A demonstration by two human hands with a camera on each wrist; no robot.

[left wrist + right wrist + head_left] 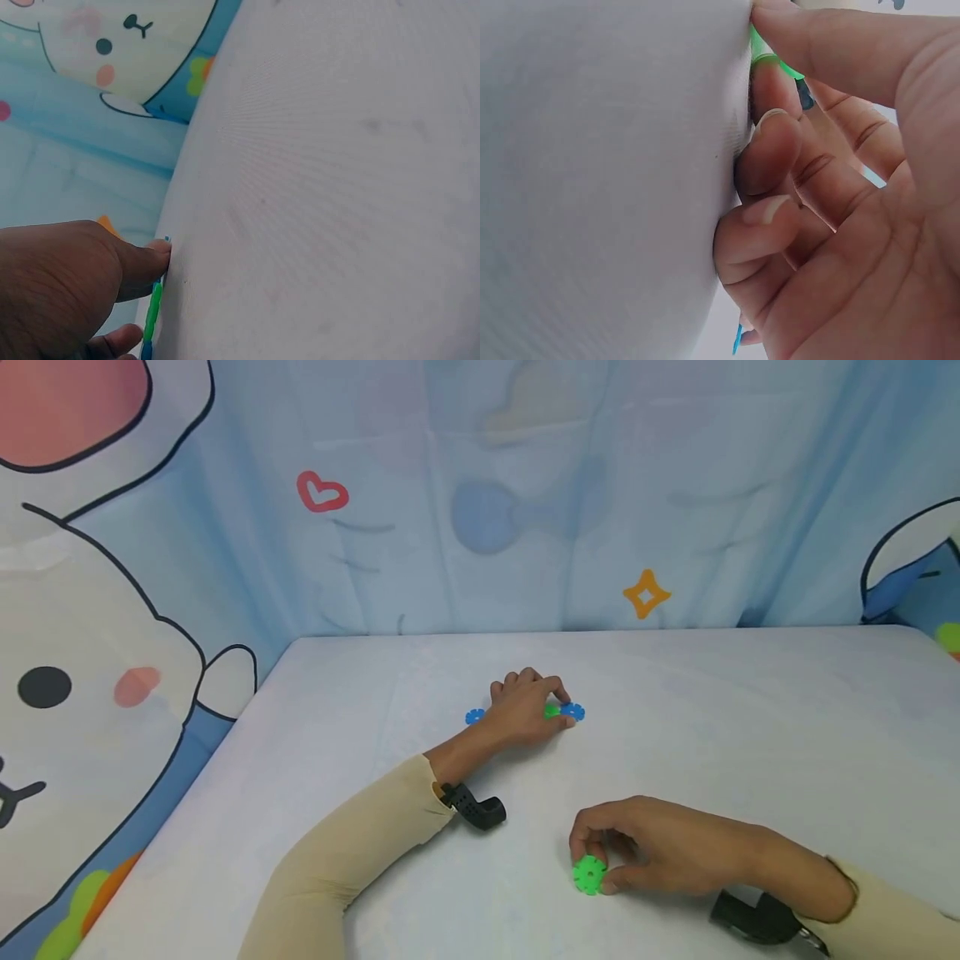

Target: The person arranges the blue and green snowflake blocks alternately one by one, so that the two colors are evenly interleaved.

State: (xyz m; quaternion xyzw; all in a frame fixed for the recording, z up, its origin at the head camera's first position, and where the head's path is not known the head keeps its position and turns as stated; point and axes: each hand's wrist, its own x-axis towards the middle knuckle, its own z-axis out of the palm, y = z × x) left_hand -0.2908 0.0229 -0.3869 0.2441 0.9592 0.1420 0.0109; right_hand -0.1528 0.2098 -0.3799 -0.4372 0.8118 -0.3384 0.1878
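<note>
Near the back of the table, my left hand [522, 710] pinches a blue notched plastic disc [573, 712] between thumb and index finger. A green notched disc [552, 710] adjoins it, partly under the hand. Another blue disc [475, 716] shows left of that hand; whether they are joined beneath it is hidden. The left wrist view gives the green disc [152, 313] edge-on, below the thumb. Closer to me, my right hand [660, 846] holds a separate green notched disc [589, 875] at its edges with thumb and fingertips. Its other fingers are curled against the tabletop in the right wrist view.
A white cloth covers the table [750, 735]. Behind it hangs a blue curtain [675, 485] with cartoon prints, also along the left side. Each wrist wears a black strap, the left strap [480, 807] close to the tabletop.
</note>
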